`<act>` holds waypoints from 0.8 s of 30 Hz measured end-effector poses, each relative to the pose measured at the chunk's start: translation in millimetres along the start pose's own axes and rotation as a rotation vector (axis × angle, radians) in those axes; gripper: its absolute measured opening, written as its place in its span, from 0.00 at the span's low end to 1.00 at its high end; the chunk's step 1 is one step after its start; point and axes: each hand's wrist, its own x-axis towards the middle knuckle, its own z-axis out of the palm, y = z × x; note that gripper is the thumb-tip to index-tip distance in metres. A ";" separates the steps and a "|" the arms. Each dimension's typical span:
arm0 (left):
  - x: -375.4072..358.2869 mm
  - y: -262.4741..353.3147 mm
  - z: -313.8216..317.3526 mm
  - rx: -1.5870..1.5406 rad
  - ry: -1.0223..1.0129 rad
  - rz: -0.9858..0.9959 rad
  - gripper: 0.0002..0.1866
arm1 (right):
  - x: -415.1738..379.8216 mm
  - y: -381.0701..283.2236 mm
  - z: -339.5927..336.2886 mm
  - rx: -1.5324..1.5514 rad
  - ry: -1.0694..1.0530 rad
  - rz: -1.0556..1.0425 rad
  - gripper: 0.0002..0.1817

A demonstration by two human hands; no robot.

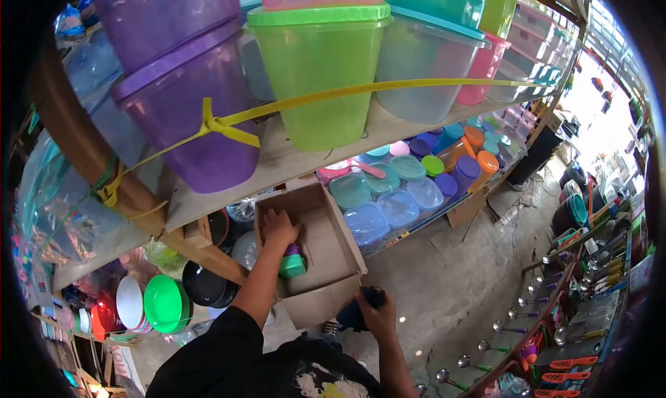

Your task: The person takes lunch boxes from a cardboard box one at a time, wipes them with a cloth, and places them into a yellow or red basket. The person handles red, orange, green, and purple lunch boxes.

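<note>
My left hand (277, 228) reaches into an open cardboard box (333, 259) under the shelf and grips small stacked cups (292, 262), purple above green. My right hand (378, 313) is lower, near the box's front flap, closed around a dark object (354, 316) that looks like a brush; bristles show at its left end. The box is otherwise mostly bare inside.
A wooden shelf (291, 155) overhead carries big purple (201, 113), green (322, 72) and clear tubs tied with a yellow strap. Lidded containers (395, 190) fill the lower rack; bowls (163, 302) sit at left. Ladles and utensils (548, 322) hang at right across a concrete floor.
</note>
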 end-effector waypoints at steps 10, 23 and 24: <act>18.4 -20.2 26.7 -0.119 0.187 0.159 0.19 | 9.1 2.2 -23.9 0.111 0.119 0.141 0.11; -140.8 77.9 -69.5 -1.456 -0.505 1.002 0.38 | -32.9 -85.5 -83.2 0.556 0.284 -0.346 0.34; -157.9 88.8 -71.0 -1.591 -0.624 1.045 0.39 | -41.1 -18.9 -94.6 0.478 0.137 -0.278 0.32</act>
